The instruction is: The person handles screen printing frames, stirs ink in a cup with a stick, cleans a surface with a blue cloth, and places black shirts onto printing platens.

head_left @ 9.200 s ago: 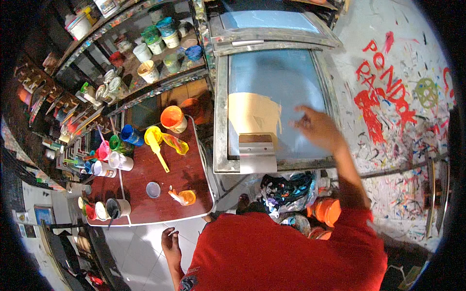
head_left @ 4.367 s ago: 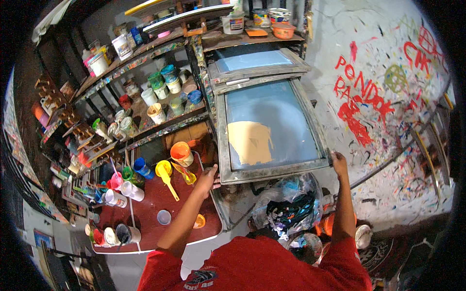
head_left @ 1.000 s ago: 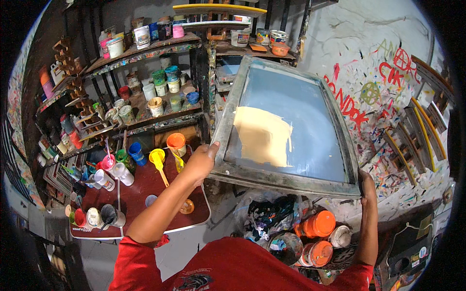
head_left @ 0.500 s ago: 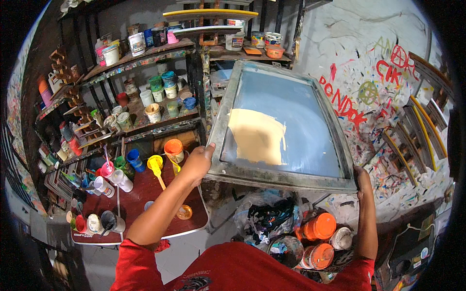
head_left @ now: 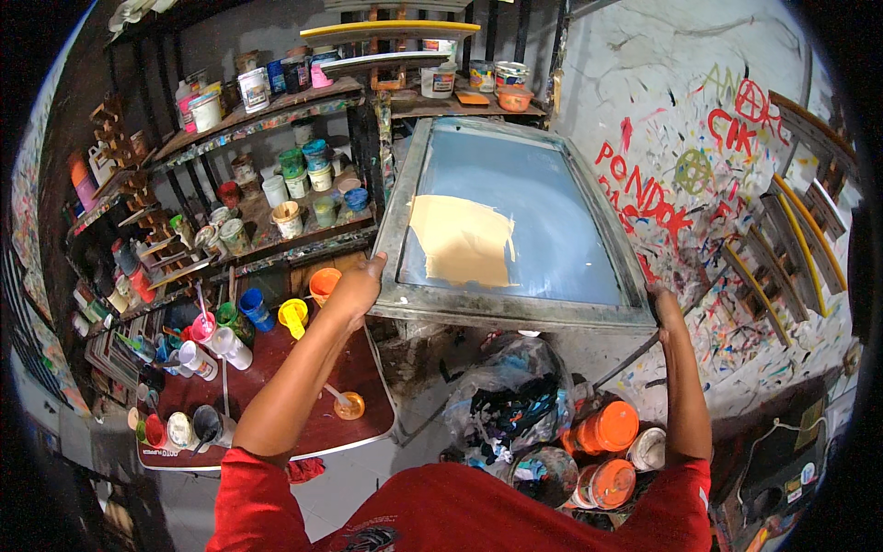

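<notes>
1. Clearly, the paint-flecked wall (head_left: 644, 101) bounds the right side; paint-pot shelving (head_left: 262, 118) crowds the left, so spare width looks tightest there.
2. The dark red surface (head_left: 372, 386) sits low on the left, its rounded corner near the left forearm; an orange cup (head_left: 324, 283) stands just beside that arm.
3. The framed screen (head_left: 510, 310) is between both hands, tilted, its near rail jutting out above a bag of rags (head_left: 501, 400) – whether its far end is supported, I cannot tell.
4. Orange buckets (head_left: 607, 428) bound the floor space below its right corner.
5. So far, a cream layer (head_left: 460, 241) covers the panel's near-left part, ragged along its right edge; the remaining blue-grey area looks uncoated.
6. The left hand (head_left: 357, 293) and right hand (head_left: 666, 313) are curled around the near corners – each gripping the frame.
</notes>
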A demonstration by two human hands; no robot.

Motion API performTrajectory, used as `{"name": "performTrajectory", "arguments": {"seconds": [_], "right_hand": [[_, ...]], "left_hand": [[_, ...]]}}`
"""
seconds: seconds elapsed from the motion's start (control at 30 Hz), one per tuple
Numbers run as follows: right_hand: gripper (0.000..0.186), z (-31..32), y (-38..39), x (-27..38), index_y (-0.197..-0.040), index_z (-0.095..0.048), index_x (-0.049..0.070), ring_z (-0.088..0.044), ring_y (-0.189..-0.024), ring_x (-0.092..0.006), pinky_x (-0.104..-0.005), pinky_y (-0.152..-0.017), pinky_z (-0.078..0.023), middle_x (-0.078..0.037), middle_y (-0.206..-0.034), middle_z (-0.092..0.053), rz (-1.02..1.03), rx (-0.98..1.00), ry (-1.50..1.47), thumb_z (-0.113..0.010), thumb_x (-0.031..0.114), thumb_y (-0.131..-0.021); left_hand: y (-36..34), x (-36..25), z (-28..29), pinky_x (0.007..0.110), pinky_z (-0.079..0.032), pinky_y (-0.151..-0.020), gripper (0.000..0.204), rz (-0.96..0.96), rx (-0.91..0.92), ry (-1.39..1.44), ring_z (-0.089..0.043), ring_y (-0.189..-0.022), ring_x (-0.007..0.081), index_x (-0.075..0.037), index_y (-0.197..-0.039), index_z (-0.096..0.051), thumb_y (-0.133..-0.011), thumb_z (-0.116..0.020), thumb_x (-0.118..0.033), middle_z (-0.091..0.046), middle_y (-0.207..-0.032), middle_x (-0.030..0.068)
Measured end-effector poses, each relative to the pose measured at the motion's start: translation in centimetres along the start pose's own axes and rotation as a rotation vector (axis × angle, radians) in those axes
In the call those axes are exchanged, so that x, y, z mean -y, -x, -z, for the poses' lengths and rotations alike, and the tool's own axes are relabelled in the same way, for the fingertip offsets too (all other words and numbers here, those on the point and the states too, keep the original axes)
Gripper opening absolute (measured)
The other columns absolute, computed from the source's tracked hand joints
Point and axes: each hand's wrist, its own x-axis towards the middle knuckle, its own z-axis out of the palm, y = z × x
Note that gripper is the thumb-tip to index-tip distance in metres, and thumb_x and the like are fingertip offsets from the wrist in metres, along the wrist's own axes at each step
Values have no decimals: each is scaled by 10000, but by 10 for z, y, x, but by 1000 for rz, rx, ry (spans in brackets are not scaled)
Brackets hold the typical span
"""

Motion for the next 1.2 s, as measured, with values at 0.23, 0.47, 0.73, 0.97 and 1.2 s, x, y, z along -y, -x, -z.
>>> {"name": "performTrajectory", "arguments": {"seconds": [0.23, 0.47, 0.73, 0.97, 1.2], "right_hand": [[312, -5, -1, 20, -962, -586, 12, -558, -824, -209, -319, -770, -418, -86, -878, -593, -87, 31, 7, -542, 266, -786], [280, -4, -3, 19, -911, -595, 19, -547, -763, -193, -308, -721, -418, -69, -834, -582, -49, -3, 37, -549, 257, -771], [306, -6, -2, 22, -922, -593, 19, -534, -757, -192, -294, -721, -402, -70, -854, -585, -36, 9, 126, -554, 264, -742], [267, -1, -12, 14, -903, -603, 25, -532, -755, -183, -293, -714, -401, -60, -843, -582, -68, 35, 90, -538, 243, -765], [284, -13, 21, 40, -952, -606, -3, -566, -746, -194, -307, -698, -430, -91, -856, -607, -40, 52, 82, -511, 208, -787]], "left_hand": [[-14, 15, 1, 322, -413, -839, 476, -14, -42, -37, -543, -935, 227, 120, -1125, -501, -931, -433, -309, -571, -1078, 194], [-4, 19, -1, 322, -434, -802, 437, 1, 16, 88, -566, -883, 210, 93, -1121, -515, -931, -424, -290, -594, -1030, 160], [5, 15, -2, 329, -426, -820, 449, -3, 3, 68, -549, -900, 209, 86, -1157, -492, -932, -416, -295, -584, -1046, 158], [4, 18, 3, 329, -425, -814, 454, -31, -31, 33, -547, -896, 222, 112, -1118, -503, -928, -435, -295, -580, -1023, 183], [3, 2, 9, 335, -417, -818, 483, 7, -10, 27, -543, -907, 233, 124, -1126, -497, -917, -448, -309, -575, -1028, 195]]}}
